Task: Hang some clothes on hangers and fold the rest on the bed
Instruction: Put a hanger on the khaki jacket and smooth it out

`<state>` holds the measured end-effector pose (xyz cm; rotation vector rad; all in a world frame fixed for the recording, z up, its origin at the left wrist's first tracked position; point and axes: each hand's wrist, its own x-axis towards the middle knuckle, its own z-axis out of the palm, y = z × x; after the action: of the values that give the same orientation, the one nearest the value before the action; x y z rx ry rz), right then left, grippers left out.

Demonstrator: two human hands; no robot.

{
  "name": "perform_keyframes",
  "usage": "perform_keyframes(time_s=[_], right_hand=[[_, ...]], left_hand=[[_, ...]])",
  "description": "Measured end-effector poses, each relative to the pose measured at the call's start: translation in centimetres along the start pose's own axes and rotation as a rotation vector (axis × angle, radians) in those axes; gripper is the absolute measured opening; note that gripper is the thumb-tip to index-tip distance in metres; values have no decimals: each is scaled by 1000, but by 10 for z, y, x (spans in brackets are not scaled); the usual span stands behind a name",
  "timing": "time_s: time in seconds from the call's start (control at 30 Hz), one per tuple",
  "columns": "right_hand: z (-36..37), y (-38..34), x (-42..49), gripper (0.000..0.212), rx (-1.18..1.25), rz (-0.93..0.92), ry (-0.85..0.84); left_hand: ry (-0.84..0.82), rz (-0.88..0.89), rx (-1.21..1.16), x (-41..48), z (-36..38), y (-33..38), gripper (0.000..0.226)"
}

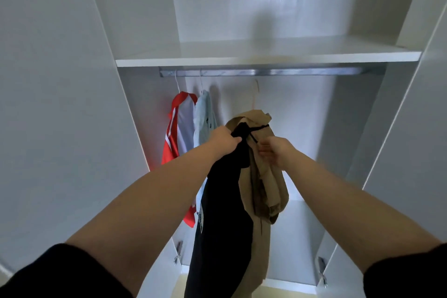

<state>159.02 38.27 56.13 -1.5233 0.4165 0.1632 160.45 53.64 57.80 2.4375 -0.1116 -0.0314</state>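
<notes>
**Both hands on clothes below the wardrobe rail**

Clutching a black garment point(220, 213) in the left hand point(223, 139), fingers curled tight round its top, cloth hanging long below the wrist. Pinching a tan garment point(264, 184) with the right hand point(275, 151), just beside the left, fingertips closed on a fold near a thin black cord. Draped over a pale hanger point(255, 94) above both hands; whether hooked onto the metal rail point(302, 72), cannot tell through blur. Left of the left hand: red-and-white jersey point(179, 128) and pale blue shirt point(204, 118), hung under a white shelf point(266, 59).
</notes>
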Motion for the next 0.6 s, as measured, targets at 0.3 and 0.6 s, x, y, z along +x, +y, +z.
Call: perform_keyframes(time_s=[0.3, 0.6], right_hand=[[55, -36, 123, 32, -110, 5, 30], [77, -42, 175, 43, -188, 38, 39]], left_hand=[[26, -44, -58, 153, -22, -25, 31], [60, -116, -125, 221, -18, -39, 46]])
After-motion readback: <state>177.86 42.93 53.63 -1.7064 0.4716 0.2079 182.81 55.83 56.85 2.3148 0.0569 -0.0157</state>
